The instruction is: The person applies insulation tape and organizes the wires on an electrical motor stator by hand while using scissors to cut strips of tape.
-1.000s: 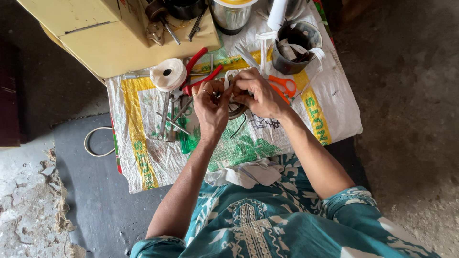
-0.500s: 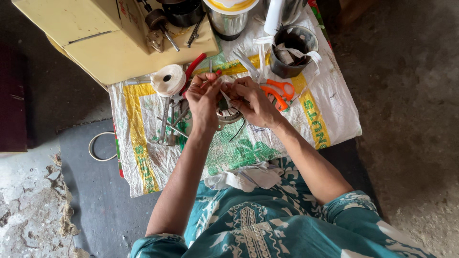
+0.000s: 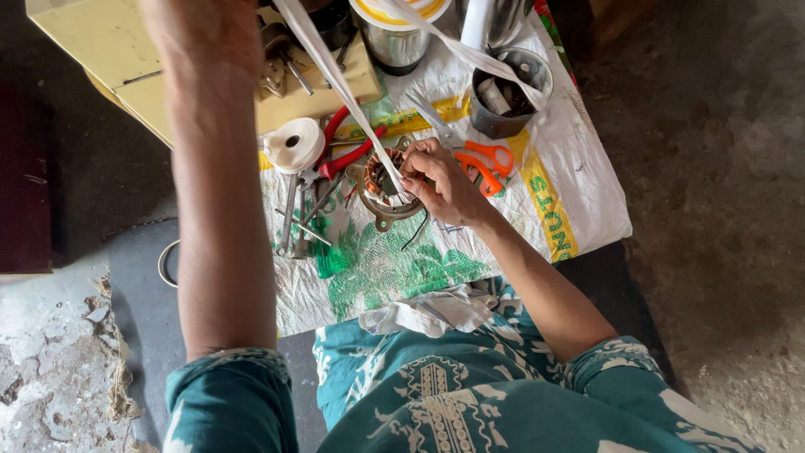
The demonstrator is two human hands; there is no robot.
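A white tape point(image 3: 335, 80) is drawn taut from the round motor stator point(image 3: 384, 186), which lies on the woven sack point(image 3: 553, 193) spread over the low table, up towards the raised left hand point(image 3: 201, 29). That hand is cut off by the top edge of the view, so it cannot be told whether its fingers are closed on the tape or merely have it wrapped around them. The stator is steadied by the right hand point(image 3: 449, 180), whose fingers point(image 3: 415, 172) are curled narrowly and pressed on the winding where the tape enters it. The step is judged to be the binding of the copper coils; it would be done well if the tape were kept under even tension, the stator held flat against the sack, and each turn pinned by the fingertips before the next pull. A second strand of tape runs towards the dark cup point(image 3: 503, 105), but its end is lost among the contents. The white tape roll point(image 3: 293, 144), red-handled pliers point(image 3: 348, 155) and orange-handled scissors point(image 3: 482, 159) lie close beside the stator. The tools on the yellow box point(image 3: 92, 50) are partly hidden by the forearm.
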